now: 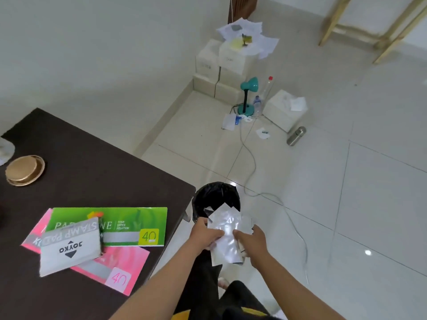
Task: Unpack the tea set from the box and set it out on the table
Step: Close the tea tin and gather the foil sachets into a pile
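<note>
Both hands' fingers (pixel 218 234) pinch clear plastic wrapping (pixel 225 236) above the black bin (pixel 203 197).

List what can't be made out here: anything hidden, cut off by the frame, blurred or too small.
All in the head view:
- Bin: its inside is dark, and the clear wrappers held by the left hand and right hand cover part of its mouth.
- White object on the table: cut off by the left edge.
- Labels on the white boxes: too small to read.
- Tea set box: not in view.
</note>
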